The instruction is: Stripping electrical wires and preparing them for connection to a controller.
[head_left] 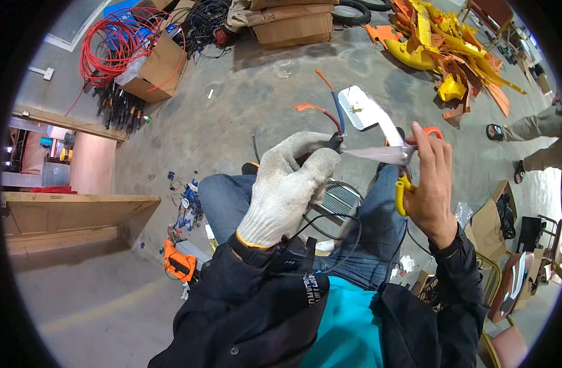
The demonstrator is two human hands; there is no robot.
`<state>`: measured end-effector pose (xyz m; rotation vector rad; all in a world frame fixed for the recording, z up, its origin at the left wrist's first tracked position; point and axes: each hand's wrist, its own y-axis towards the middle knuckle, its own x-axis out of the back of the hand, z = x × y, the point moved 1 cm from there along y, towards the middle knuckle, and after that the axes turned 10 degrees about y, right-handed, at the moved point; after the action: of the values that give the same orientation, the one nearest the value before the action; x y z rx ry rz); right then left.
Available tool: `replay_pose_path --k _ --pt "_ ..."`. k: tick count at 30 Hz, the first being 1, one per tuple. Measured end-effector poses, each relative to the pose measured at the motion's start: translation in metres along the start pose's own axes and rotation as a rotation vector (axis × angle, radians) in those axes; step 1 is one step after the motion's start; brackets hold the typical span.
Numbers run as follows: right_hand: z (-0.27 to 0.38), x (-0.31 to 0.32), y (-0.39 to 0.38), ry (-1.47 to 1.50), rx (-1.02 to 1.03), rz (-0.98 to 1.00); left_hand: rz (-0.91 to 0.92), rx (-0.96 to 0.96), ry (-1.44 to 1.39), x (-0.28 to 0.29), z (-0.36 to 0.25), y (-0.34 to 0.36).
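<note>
My left hand [287, 184], in a whitish knit glove, is closed on a black-sheathed cable [335, 142]. From its end fan out a blue wire [338, 111] with an orange tip and a dark red wire [330, 116] with a frayed orange end. My bare right hand [433, 184] grips a pair of scissors [373, 154] by its red and yellow handles. The scissor blades are spread apart. One blade points left, with its tip close by the cable end; whether they touch I cannot tell.
A grey ribbed metal unit [343, 199] lies between my legs with a black cord. An orange tool [178, 261] rests at left. Beyond are a white plastic piece [353, 104], red coiled cable [103, 55], cardboard boxes [293, 30] and yellow plastic parts [416, 52]. A person's legs [535, 126] stand at right.
</note>
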<state>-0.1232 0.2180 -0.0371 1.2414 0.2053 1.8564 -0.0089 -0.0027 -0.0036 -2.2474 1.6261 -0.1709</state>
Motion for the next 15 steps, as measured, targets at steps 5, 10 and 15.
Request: replay_pose_path --k 5,10,15 --pt "0.012 -0.012 0.009 -0.15 0.159 -0.046 -0.063 -0.08 0.129 0.003 0.002 0.002" --pt "0.008 -0.008 0.019 -0.141 0.239 -0.032 -0.063 -0.13 0.224 -0.003 0.0 -0.002" --pt "0.009 -0.003 0.02 -0.172 0.15 0.033 -0.104 -0.132 0.247 -0.006 -0.002 -0.003"
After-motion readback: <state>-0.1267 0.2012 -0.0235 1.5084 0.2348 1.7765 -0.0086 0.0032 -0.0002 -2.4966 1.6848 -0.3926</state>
